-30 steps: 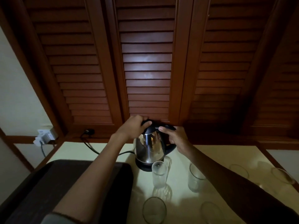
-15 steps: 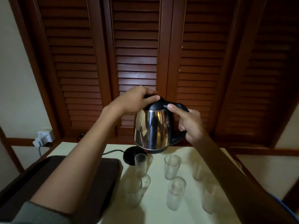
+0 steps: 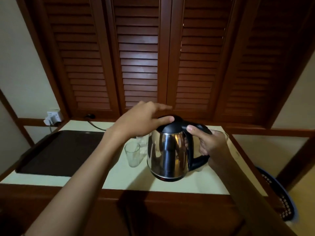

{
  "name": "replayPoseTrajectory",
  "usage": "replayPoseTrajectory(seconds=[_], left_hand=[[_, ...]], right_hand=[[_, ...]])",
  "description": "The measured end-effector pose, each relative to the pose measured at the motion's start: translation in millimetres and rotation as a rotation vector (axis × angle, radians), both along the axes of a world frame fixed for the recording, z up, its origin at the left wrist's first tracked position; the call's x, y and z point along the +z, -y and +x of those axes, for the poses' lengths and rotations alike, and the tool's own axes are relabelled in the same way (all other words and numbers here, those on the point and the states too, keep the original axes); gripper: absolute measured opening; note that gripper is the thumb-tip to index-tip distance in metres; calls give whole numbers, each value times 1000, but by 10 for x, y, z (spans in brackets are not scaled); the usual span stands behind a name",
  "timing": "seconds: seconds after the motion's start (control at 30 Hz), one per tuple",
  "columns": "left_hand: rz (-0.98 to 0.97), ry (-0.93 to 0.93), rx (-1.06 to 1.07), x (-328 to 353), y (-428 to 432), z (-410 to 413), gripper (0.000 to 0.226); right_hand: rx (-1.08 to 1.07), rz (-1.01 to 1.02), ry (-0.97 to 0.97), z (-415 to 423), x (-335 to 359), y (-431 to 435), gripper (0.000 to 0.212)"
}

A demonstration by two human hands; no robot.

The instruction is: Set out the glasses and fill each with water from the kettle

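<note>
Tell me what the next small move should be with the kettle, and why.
Probably swing the kettle left and tip its spout over the empty glass beside it. The right hand grips the handle and holds the kettle upright, the left hand rests on the lid, and no water is pouring yet.

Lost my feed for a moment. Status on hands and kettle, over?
Right hand gripping kettle handle, kettle held off the table. Left hand on the lid. One glass stands clear at left; others hidden behind kettle.
</note>
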State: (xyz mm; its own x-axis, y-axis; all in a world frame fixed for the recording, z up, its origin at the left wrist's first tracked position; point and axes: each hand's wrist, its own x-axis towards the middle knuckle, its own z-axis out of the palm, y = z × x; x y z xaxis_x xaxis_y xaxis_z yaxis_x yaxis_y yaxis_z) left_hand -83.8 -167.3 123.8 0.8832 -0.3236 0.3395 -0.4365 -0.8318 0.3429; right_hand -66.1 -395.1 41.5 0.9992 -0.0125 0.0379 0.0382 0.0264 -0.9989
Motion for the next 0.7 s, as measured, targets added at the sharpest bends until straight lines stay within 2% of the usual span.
replayPoseTrajectory(seconds=[0.07, 0.13, 0.17, 0.2, 0.23, 0.27, 0.3, 0.33, 0.37, 0.47, 0.57, 0.7], left_hand=[[-240, 95, 66, -257, -97, -173, 50], [-669, 127, 174, -671, -277, -287, 40], [-863, 117, 257, -935, -384, -302, 40], [-987, 89, 350, -1216, -494, -283, 46], [-1030, 29, 442, -1503, -607, -248, 56], [-1029, -55, 512, -1764, -705, -200, 67], [-990, -146, 567, -2002, -787, -145, 76], [-939, -218, 600, -2202, -834, -86, 87], [-891, -270, 619, -2346, -848, -28, 100], [-851, -314, 614, -2525, -749, 155, 133], [-934, -312, 545, -2542, -597, 314, 136], [-1023, -271, 502, -2554, -510, 431, 114]], right_hand=[[-18, 15, -13, -120, -131, 86, 47], [-43, 5, -36, -223, -235, 167, 39], [-47, 13, -54, -273, -269, 197, 43], [-50, 35, -50, -295, -324, 234, 57], [-53, 52, -42, -308, -369, 268, 69], [-51, 60, -43, -328, -397, 284, 70], [-56, 55, -52, -353, -403, 269, 59], [-49, 52, -57, -368, -417, 259, 38], [-52, 52, -51, -378, -419, 243, 29], [-53, 17, -35, -342, -516, 227, 45], [-78, 28, -48, -348, -510, 193, 47], [-105, 68, -69, -330, -539, 210, 35]])
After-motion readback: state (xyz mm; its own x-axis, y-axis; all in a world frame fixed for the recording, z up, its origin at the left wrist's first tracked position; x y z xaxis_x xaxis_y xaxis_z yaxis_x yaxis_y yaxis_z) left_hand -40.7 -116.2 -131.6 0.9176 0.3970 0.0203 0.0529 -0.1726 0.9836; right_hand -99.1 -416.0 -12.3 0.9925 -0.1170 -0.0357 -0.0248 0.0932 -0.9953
